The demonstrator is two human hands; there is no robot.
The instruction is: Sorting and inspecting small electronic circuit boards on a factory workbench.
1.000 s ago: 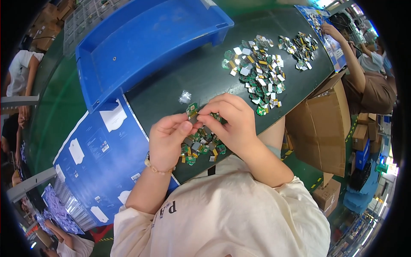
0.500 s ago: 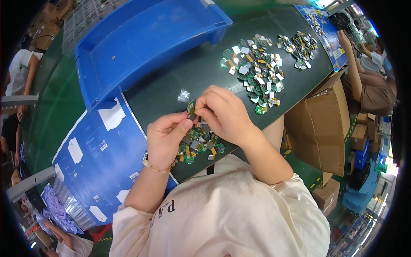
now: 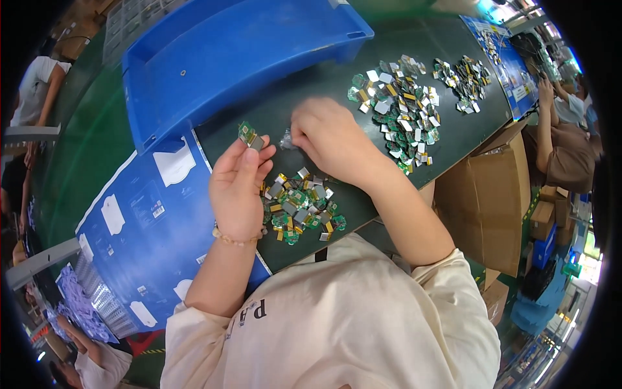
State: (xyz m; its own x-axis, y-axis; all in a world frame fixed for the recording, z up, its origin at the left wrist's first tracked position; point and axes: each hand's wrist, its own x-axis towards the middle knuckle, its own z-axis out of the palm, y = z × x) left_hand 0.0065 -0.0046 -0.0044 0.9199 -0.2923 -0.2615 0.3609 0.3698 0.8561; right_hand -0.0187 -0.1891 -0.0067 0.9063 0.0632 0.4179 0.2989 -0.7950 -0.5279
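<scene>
Raised between the thumb and fingers of my left hand [image 3: 238, 194] is a small green circuit board [image 3: 246, 133] with a grey block at its lower end. My right hand [image 3: 334, 139] is at a little heap of clear plastic bits [image 3: 286, 139] on the dark table. Its fingers are curled together, and whatever they pinch is hidden. A pile of similar boards with grey and yellow-taped blocks [image 3: 301, 207] lies between my forearms, nearest to my body. Farther right spreads a larger pile of such boards [image 3: 405, 110].
A big blue bin [image 3: 194, 107] stands at the far left of the table. A blue printed sheet [image 3: 162, 240] covers the left side. Beyond the large pile is a smaller board pile [image 3: 465, 81]. An open cardboard box [image 3: 483, 201] adjoins the right edge; other people sit around.
My right hand has come away from the board and moved to the plastic bits. The left hand has drawn slightly left and up with the board, uncovering more of the near pile.
</scene>
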